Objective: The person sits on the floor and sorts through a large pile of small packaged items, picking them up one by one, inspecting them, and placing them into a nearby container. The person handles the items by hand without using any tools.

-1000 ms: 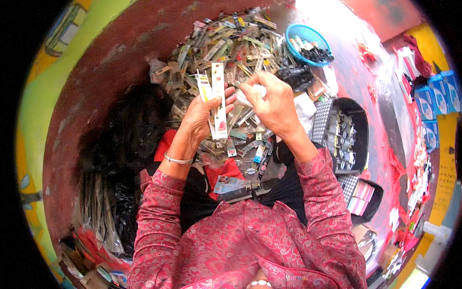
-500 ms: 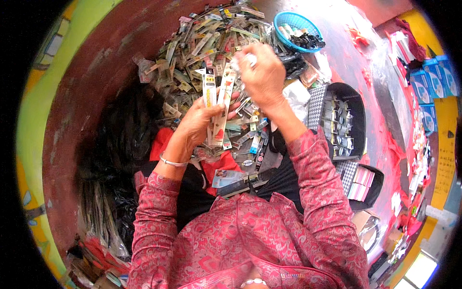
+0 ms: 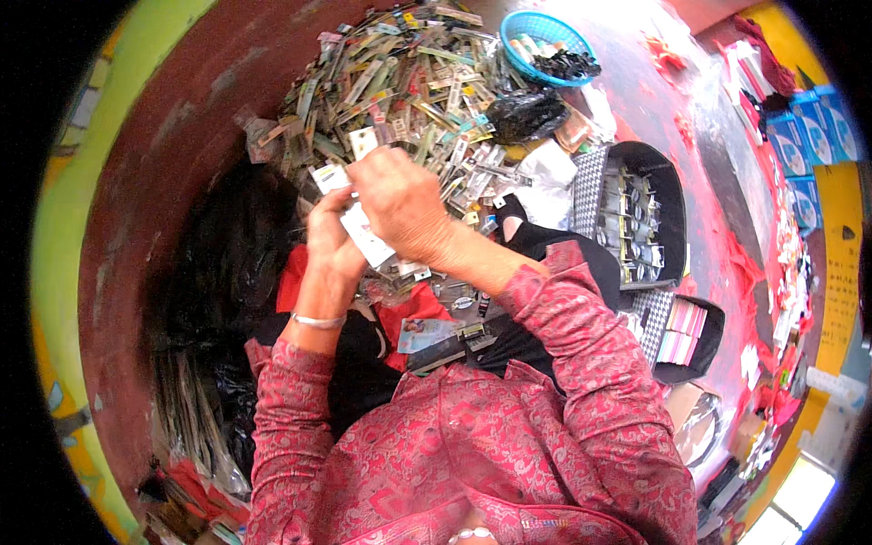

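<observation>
The person sits on a dark red floor [image 3: 182, 136], both hands raised in front of the chest over a big heap of small packaged strips [image 3: 409, 82]; the left hand [image 3: 331, 241] holds a white card [image 3: 368, 238] from below, its grip closed on the card's lower end, with a second small white card [image 3: 329, 176] standing up above its fingertips; the right hand [image 3: 404, 204] lies over the same white card from above, fingers curled down on it, so the card is pinched between the two hands – just above the lap and at the near edge of the heap. A thin silver bangle [image 3: 318, 320] circles the left wrist; both sleeves are red with a pale pattern.

To the left of the hands lies a black plastic bag [image 3: 227, 263], touching the heap's edge; on the lap sit red fabric and a few loose packets [image 3: 427, 331]. Beyond the heap stands a blue basket [image 3: 527, 32] with dark bits in it, and just below it a crumpled black bag [image 3: 527, 113]. To the right – near the right elbow – a black tray [image 3: 668, 182] holds rows of small items; a second, smaller tray [image 3: 690, 331] lies below it, filled with pink and white cards.
</observation>
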The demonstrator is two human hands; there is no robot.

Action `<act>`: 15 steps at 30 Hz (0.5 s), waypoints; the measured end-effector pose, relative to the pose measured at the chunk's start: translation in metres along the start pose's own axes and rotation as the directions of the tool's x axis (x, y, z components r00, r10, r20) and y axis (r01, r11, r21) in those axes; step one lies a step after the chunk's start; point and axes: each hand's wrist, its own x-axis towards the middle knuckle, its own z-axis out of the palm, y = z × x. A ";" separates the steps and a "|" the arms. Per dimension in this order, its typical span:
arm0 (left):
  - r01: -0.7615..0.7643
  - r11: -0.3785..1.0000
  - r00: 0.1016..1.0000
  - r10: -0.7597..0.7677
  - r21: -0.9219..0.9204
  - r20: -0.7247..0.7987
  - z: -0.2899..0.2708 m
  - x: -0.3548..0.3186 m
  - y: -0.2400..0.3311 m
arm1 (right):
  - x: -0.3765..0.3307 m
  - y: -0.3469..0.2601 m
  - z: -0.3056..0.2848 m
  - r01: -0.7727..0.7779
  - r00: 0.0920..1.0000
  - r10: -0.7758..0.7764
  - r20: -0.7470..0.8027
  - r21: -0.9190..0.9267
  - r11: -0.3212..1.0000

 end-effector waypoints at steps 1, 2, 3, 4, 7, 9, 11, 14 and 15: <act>0.017 1.000 0.998 -0.016 -0.013 0.061 0.004 -0.006 0.001 | 0.000 -0.003 0.000 0.011 1.000 -0.011 -0.011 0.023 1.000; 0.035 0.999 0.992 -0.031 -0.027 0.121 0.008 -0.011 0.003 | 0.000 -0.004 0.000 0.023 1.000 -0.022 -0.022 0.046 0.999; 0.045 0.998 0.988 -0.037 -0.047 0.147 0.006 -0.011 0.005 | -0.001 -0.004 0.001 0.054 0.998 -0.053 -0.027 0.066 0.996; 0.077 0.995 0.988 -0.067 -0.066 0.140 0.004 -0.006 0.005 | -0.001 -0.004 0.002 0.087 0.996 -0.084 -0.032 0.085 0.993; 0.051 0.998 0.993 -0.046 -0.041 0.112 0.008 -0.004 0.002 | -0.004 -0.003 0.005 0.077 0.997 -0.078 0.004 0.088 0.993; 0.000 1.000 0.994 -0.001 0.010 0.112 0.016 -0.009 0.000 | -0.002 -0.002 0.002 0.068 0.997 -0.072 0.032 0.112 0.991; 0.080 0.997 0.986 -0.081 0.014 0.143 0.021 -0.006 0.002 | -0.001 0.001 0.000 0.114 0.987 -0.130 0.099 0.152 0.982; 0.057 0.998 0.884 -0.065 0.032 0.463 0.011 0.002 -0.008 | -0.004 0.003 0.002 0.196 0.959 -0.233 0.161 0.215 0.957; 0.079 0.989 0.967 -0.107 0.128 0.232 0.017 0.000 0.000 | -0.005 0.004 0.002 0.228 0.947 -0.272 0.172 0.238 0.944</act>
